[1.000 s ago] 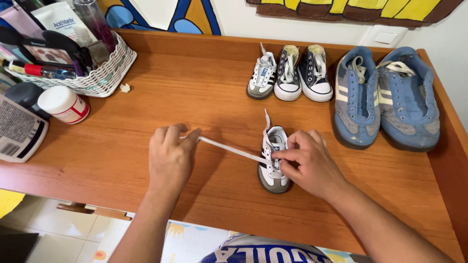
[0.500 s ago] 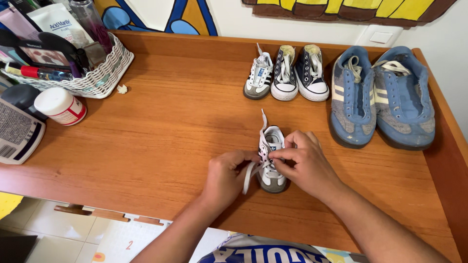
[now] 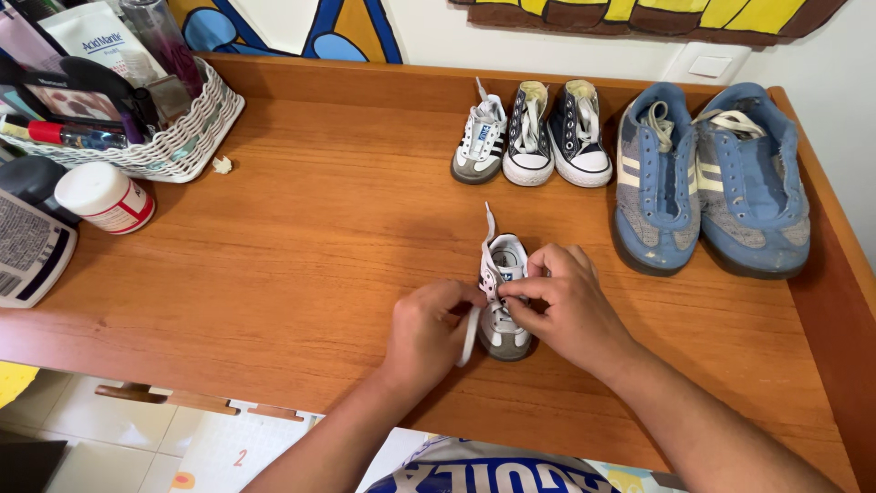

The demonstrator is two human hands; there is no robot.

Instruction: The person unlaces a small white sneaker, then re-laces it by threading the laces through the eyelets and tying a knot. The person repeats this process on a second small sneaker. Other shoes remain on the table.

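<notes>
Both hands pinch tiny sneaker's lace

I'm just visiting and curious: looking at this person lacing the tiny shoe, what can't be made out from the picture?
- Head view: the eyelets of the small white shoe are covered by the left hand and right hand.
- How the white lace threads: hidden under the fingers.
- The white basket and its contents: cut off by the top-left edge.
- Insides of the blue sneakers: shadowed.
</notes>
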